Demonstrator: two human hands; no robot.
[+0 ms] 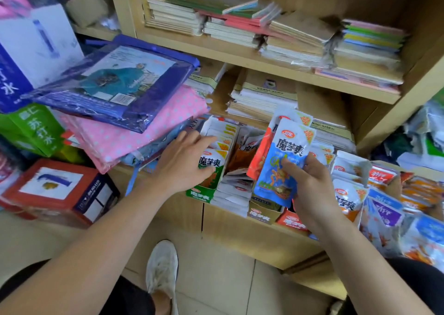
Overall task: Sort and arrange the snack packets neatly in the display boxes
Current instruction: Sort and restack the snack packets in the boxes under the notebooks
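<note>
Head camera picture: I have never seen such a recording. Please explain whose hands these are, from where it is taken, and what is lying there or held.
There is no machine here. A person wears one wide camera on the head, so you look down along both bare arms. The left hand rests with fairly straight fingers on upright packets in the green display box. The right hand holds a few snack packets, a blue packet in front. More loose packets lie on the wooden ledge at the right. Stacks of notebooks fill the shelves above; a white shoe shows below.
</note>
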